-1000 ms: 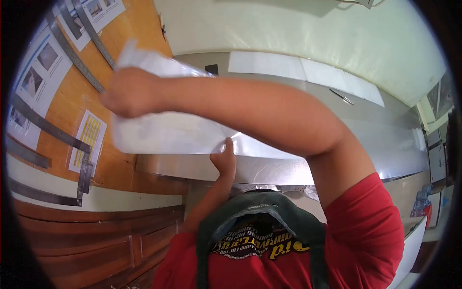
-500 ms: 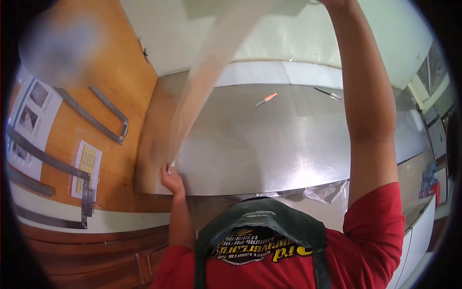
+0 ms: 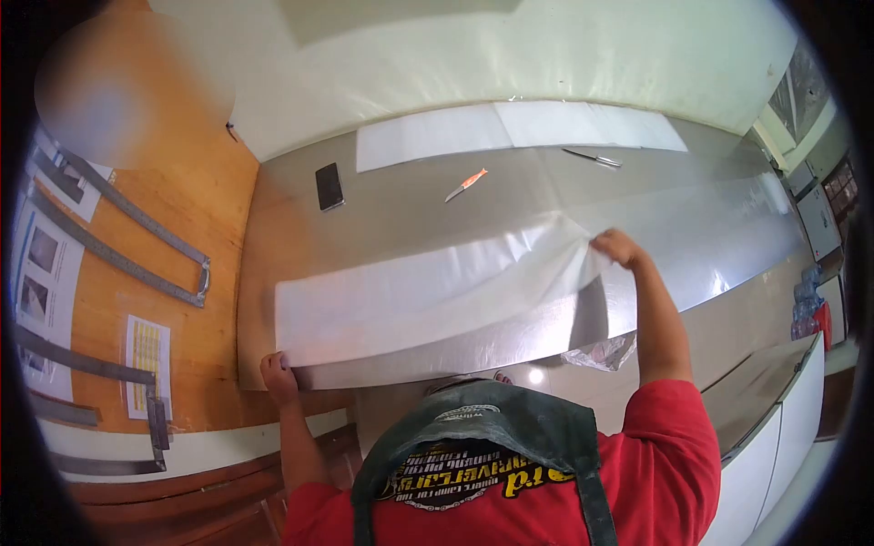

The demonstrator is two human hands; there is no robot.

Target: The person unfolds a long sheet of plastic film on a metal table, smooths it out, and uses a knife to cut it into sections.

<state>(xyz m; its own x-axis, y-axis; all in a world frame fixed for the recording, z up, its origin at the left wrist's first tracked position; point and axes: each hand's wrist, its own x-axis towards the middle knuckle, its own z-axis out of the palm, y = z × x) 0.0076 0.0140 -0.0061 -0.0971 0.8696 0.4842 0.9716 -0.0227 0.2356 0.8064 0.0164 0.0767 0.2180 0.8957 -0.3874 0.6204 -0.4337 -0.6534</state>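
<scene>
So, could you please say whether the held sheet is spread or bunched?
Mostly spread: the translucent sheet lies flat near the left hand, bunched at the right hand.

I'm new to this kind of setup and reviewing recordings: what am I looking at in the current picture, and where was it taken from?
There is no robot here, just a person working with two bare hands. A camera worn on the head looks forward and down, so you see the hands, forearms and clothing from above. In front is a metal table. The left hand holds the near left corner of a white sheet, while the right hand grips its other end, which is bunched and raised. Beyond it lie a phone, an orange-handled knife and a slim tool too small to identify. White strips line the back.
</scene>
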